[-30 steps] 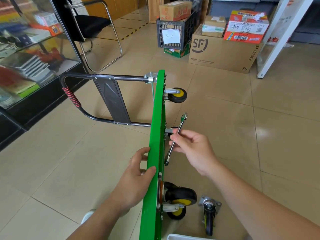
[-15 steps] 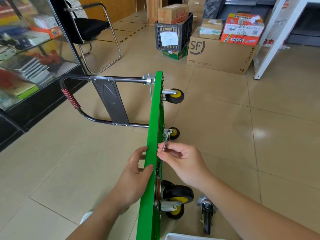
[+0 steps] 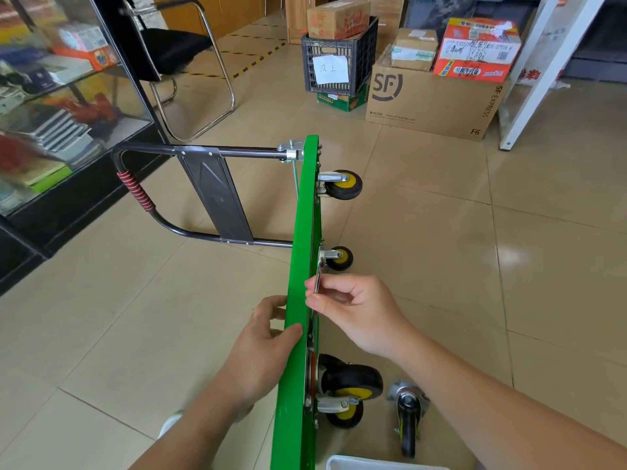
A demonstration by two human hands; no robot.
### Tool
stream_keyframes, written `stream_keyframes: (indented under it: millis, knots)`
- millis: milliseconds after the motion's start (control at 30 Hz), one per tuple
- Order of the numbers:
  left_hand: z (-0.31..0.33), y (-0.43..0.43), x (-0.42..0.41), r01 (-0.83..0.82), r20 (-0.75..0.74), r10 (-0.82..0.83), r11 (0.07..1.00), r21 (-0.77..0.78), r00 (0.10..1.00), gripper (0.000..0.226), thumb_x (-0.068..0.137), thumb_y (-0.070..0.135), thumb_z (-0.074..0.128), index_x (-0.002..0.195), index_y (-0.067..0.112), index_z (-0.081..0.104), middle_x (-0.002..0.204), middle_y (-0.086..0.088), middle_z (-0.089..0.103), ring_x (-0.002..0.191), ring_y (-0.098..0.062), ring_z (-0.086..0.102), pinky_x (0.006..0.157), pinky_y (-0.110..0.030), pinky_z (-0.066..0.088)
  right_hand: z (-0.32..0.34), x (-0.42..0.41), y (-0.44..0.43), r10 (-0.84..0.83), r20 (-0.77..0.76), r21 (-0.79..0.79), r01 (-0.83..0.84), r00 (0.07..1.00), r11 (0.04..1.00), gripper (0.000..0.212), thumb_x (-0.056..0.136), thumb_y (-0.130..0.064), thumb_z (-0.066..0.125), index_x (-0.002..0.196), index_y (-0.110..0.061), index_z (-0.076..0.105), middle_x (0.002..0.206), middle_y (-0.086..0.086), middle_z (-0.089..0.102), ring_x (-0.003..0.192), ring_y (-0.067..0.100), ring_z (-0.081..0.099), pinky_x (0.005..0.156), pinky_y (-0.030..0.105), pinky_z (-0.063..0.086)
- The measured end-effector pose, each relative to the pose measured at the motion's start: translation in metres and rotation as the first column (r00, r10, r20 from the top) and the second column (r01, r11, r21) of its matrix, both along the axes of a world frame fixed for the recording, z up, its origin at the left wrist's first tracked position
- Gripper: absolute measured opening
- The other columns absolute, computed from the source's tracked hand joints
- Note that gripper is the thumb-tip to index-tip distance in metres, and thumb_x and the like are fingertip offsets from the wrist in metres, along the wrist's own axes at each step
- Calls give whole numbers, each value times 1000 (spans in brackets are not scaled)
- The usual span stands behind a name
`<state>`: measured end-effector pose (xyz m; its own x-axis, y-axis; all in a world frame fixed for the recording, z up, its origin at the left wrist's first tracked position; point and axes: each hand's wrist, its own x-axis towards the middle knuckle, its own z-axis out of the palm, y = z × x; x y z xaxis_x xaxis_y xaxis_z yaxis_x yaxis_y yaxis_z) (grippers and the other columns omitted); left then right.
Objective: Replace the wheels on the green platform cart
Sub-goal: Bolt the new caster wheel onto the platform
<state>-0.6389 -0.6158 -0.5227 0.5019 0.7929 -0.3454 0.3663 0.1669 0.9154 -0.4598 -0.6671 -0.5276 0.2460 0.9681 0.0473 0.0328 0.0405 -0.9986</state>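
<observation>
The green platform cart [image 3: 300,266] stands on edge on the floor [image 3: 509,266], left hand [image 3: 268,337] gripping its rim, and the right hand [image 3: 353,310] has swung its pinched wrench [image 3: 318,279] down onto the mount of the middle wheel [image 3: 340,259], so unbolting looks ready to begin.

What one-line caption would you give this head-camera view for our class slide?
Left hand steadies the green cart on its edge while the right hand holds a wrench at a caster mount.

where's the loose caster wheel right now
In the head view the loose caster lies on the floor at lower right, just right of the green cart's nearest mounted wheel.
</observation>
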Motion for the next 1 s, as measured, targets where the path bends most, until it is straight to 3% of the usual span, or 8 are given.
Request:
stream_keyframes:
  millis: [167, 267, 500, 600, 700, 833, 933, 1000]
  knots:
    - [0, -2, -1, 1, 10, -1, 1000, 12, 1000, 28, 103, 25, 57, 127, 39, 53, 120, 12, 63, 89, -14, 73, 82, -45, 63, -8, 7, 7, -139, -84, -56, 135, 987, 989, 19, 95, -15, 69, 107, -29, 72, 98, -3, 79, 94, 15, 76, 81, 28, 61]
    - [-1, -1, -2, 10, 7, -10, 1000, 18, 1000, 28, 103, 24, 56, 126, 40, 53, 120, 12, 62, 87, -12, 73, 78, -38, 63, -5, 17, 7, -209, -73, -62, 204, 975, 977, 17, 98, -18, 67, 106, -31, 72, 96, -6, 79, 91, 12, 75, 79, 20, 57]
    - [-1, -1, -2, 15, 15, -16, 1000, 10, 1000, 28, 104, 25, 56, 128, 38, 52, 120, 10, 62, 87, -10, 73, 70, -28, 61, -7, 17, -16, -38, -32, -279, 28, 999, 960, 12, 95, -34, 68, 90, -40, 78, 82, -12, 74, 75, 9, 71, 84, 40, 61]
    - [-1, -4, -1, 2, 17, -3, 1000, 20, 1000, 28, 104, 24, 56, 127, 38, 53, 119, 11, 63, 85, -9, 73, 70, -29, 62, -13, 7, -23, -21, -92, -405, -18, 996, 914, 14, 98, -30, 63, 85, -31, 68, 69, -8, 61, 59, 11, 60, 66, 35, 57]
    - [-2, -5, 0, -9, 8, 8, 999, 35, 1000, 28, 104, 23, 55, 127, 39, 53, 117, 13, 64, 83, -8, 72, 71, -31, 63, -21, -1, -28, -6, -125, -515, -60, 992, 855, 10, 101, -29, 54, 97, -20, 53, 73, -2, 43, 56, 10, 40, 49, 24, 37]
    - [-2, -5, 1, -17, 19, 16, 999, 33, 1000, 28, 104, 22, 56, 125, 40, 54, 117, 13, 65, 83, -11, 74, 66, -28, 61, -32, -5, -32, 18, 103, -517, 38, 995, 855, 17, 84, -37, 74, 97, -30, 66, 73, -5, 57, 54, 7, 49, 48, 22, 40]
    - [-4, -4, 1, -16, 19, 15, 999, 29, 1000, 29, 104, 22, 56, 127, 38, 54, 117, 13, 64, 84, -12, 74, 70, -31, 62, -38, -7, -32, 22, 143, -487, 51, 989, 872, 15, 79, -39, 78, 91, -32, 72, 73, -11, 66, 64, 1, 60, 62, 18, 49]
    - [-6, -3, 0, -13, 13, 13, 999, 37, 1000, 29, 103, 23, 57, 128, 39, 53, 116, 14, 64, 85, -11, 74, 70, -30, 62, -40, -8, -30, 30, 146, -477, 44, 989, 878, 18, 77, -44, 78, 90, -33, 72, 71, -12, 65, 64, 2, 60, 61, 19, 48]
